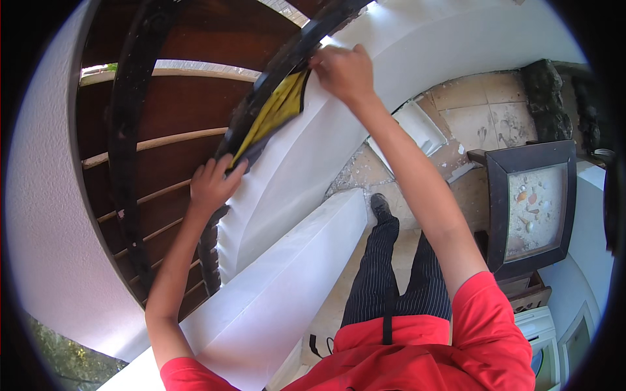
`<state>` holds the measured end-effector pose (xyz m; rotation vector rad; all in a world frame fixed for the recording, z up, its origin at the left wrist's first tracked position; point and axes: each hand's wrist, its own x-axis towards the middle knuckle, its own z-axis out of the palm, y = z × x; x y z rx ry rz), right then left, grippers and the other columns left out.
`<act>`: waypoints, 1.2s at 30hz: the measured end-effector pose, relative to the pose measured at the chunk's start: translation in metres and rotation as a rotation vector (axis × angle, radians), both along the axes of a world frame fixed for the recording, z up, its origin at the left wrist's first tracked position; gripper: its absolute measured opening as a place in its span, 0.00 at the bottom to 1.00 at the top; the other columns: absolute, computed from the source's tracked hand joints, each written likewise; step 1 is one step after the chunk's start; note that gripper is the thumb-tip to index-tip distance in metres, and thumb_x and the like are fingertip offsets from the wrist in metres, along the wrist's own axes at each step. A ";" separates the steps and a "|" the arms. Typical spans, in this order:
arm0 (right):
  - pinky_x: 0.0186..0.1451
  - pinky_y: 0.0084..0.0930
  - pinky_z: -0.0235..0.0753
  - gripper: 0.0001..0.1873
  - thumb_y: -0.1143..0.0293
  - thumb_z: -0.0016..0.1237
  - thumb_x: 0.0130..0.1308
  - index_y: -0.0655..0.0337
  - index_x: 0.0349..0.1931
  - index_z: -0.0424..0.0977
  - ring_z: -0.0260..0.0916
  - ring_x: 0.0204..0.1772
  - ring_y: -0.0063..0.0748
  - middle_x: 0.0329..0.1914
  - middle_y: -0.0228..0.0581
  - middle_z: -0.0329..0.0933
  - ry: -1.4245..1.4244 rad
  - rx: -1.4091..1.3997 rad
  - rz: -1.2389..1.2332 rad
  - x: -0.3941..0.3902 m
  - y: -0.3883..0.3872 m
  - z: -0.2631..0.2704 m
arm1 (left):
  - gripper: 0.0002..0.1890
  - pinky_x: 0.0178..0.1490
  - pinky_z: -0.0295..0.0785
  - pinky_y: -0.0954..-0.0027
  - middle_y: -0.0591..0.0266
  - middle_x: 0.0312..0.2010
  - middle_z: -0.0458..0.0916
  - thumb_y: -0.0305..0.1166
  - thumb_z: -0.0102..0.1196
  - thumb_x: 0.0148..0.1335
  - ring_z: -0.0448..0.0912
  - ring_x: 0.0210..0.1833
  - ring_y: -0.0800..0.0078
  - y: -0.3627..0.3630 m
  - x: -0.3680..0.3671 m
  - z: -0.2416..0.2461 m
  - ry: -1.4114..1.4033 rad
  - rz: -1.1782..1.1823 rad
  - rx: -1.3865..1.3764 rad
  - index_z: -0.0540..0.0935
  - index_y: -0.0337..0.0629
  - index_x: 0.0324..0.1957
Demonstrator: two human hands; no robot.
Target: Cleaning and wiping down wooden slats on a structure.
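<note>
A yellow cloth with a dark grey border (275, 110) is stretched along a dark beam (254, 100) that crosses brown wooden slats (195, 110). Its lower end is pinched in my left hand (212, 183), fingers against the beam's edge. At the cloth's upper end, my right hand (342, 68) grips a corner close to the beam; this hand is slightly blurred and its fingertips are partly hidden. Just right of the cloth runs a curved white wall ledge (288, 161).
A white half-wall (288, 273) rises beside my legs. On the stained tile floor (464, 122) lies a white tray-like object (415, 124). At right stands a dark-framed table (499, 210) with shells under its glass. A white washing machine (543, 337) is lower right.
</note>
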<state>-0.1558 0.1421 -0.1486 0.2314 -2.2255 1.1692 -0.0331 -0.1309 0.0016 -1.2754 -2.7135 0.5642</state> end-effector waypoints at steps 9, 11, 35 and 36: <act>0.30 0.27 0.61 0.07 0.78 0.53 0.44 0.53 0.23 0.75 0.67 0.23 0.34 0.22 0.27 0.74 -0.025 -0.107 -0.161 0.008 -0.025 -0.006 | 0.17 0.40 0.66 0.69 0.64 0.39 0.76 0.30 0.57 0.45 0.70 0.33 0.71 -0.026 0.000 -0.019 0.070 -0.177 -0.086 0.84 0.60 0.40; 0.30 0.27 0.61 0.07 0.78 0.53 0.45 0.53 0.24 0.74 0.67 0.23 0.34 0.23 0.27 0.74 -0.010 -0.098 -0.103 0.008 -0.022 -0.005 | 0.17 0.40 0.66 0.69 0.64 0.39 0.76 0.30 0.58 0.45 0.70 0.33 0.71 -0.025 0.000 -0.020 0.051 -0.179 -0.051 0.84 0.59 0.40; 0.31 0.31 0.63 0.08 0.79 0.51 0.47 0.55 0.26 0.73 0.67 0.25 0.38 0.26 0.31 0.73 -0.046 0.029 -0.009 0.008 -0.021 0.004 | 0.11 0.43 0.66 0.72 0.65 0.38 0.77 0.30 0.57 0.50 0.72 0.35 0.72 -0.024 0.004 -0.022 0.073 -0.104 0.056 0.83 0.59 0.37; 0.31 0.31 0.63 0.08 0.79 0.51 0.47 0.55 0.26 0.73 0.67 0.25 0.38 0.26 0.31 0.73 -0.029 0.045 0.022 0.008 -0.022 0.004 | 0.12 0.43 0.65 0.73 0.66 0.38 0.76 0.31 0.56 0.50 0.72 0.36 0.73 -0.024 0.005 -0.022 0.088 -0.096 0.034 0.83 0.59 0.38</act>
